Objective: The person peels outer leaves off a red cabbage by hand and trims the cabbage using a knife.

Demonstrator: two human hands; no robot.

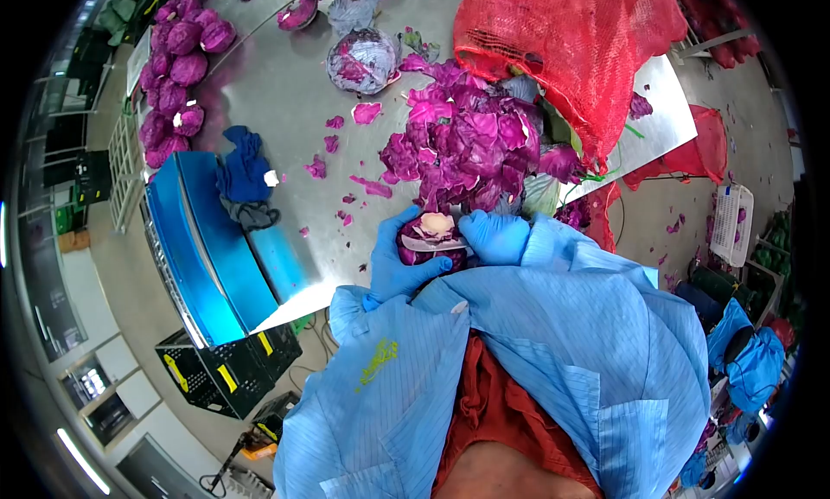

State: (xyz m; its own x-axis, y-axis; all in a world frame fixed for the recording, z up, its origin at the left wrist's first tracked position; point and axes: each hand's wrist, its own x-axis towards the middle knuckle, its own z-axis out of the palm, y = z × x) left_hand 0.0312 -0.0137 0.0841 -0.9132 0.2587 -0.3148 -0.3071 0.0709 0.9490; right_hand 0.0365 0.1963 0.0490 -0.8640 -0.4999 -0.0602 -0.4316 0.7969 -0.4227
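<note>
A red cabbage (421, 257) with a pale cut stem end facing up sits close to my body at the table's near edge. My left hand (396, 264), in a blue glove, wraps around its left side with the thumb across the front. My right hand (497, 237), also gloved in blue, is closed at the cabbage's right side. From it a knife (430, 245) reaches left, its blade lying across the cabbage just below the stem; the handle is hidden in the fist. Loose purple leaves (471, 136) are heaped just beyond both hands.
On the metal table (294, 197) stand a blue metal box (207, 248) and a dark blue cloth (244, 166). Several trimmed cabbages (183, 38) line the left edge. An untrimmed cabbage (363, 61) lies farther back, beside a red mesh sack (571, 50). Black crates (229, 369) stand below.
</note>
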